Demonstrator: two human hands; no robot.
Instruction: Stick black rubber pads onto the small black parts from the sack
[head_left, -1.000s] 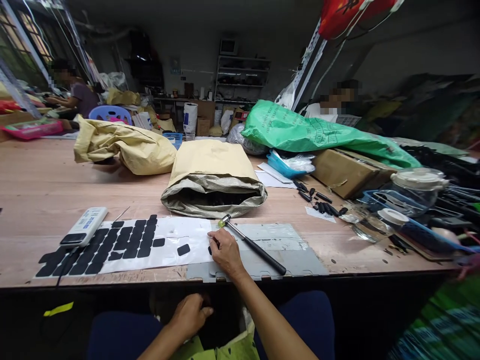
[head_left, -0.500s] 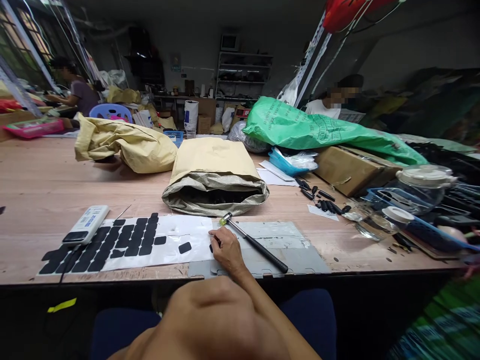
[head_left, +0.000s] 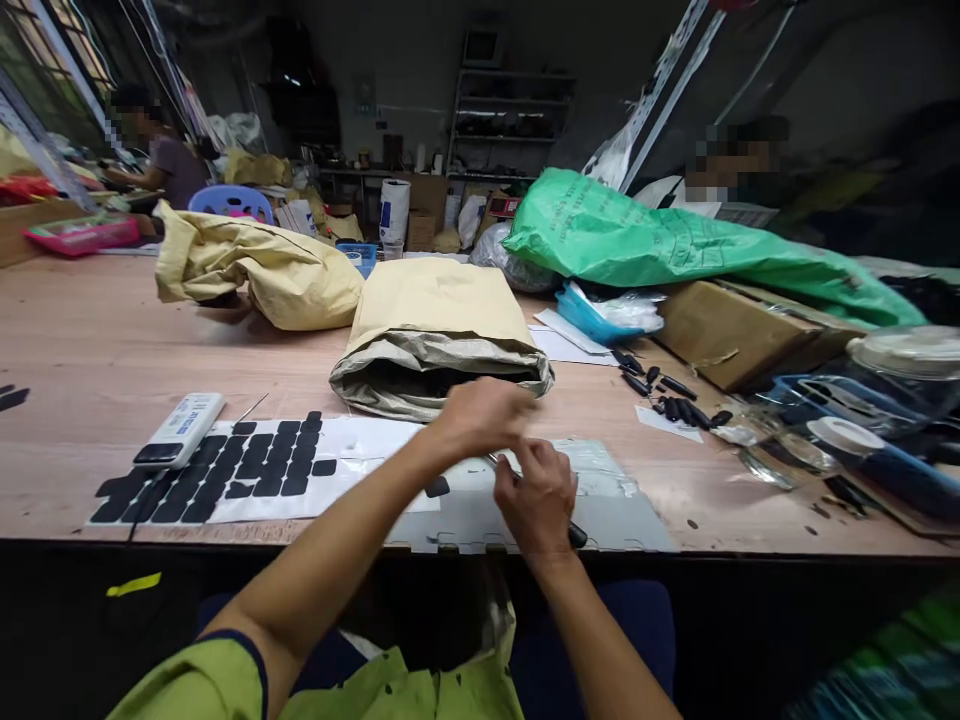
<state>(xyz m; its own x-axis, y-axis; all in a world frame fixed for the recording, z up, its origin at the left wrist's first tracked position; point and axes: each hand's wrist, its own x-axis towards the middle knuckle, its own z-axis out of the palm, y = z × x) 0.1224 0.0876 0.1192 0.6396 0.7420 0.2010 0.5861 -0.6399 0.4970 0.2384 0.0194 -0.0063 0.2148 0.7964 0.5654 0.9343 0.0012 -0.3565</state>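
My left hand [head_left: 480, 415] is stretched across the table in front of the open mouth of a tan woven sack [head_left: 442, 330]; it is smeared by motion and its fingers do not read. My right hand [head_left: 536, 495] hovers over a grey plate [head_left: 622, 515] with fingers curled and pinched together, directly above the black handle of a small hammer [head_left: 576, 537], which is mostly hidden. A single black pad [head_left: 437, 487] lies beside my left forearm. To the left, a white sheet [head_left: 352, 440] carries rows of black pads [head_left: 247, 470].
A white remote [head_left: 180, 430] lies on the sheet's left end. Another yellow sack [head_left: 255, 270], a green bag [head_left: 675, 250], a cardboard box [head_left: 720, 340], loose black pieces [head_left: 675, 405] and a glass jar [head_left: 900, 370] crowd the table. Other people sit at the far left and right.
My left arm rose from my lap and swung across to the sack's mouth. My right hand left the white sheet and moved right over the hammer handle. The camera tilted slightly.
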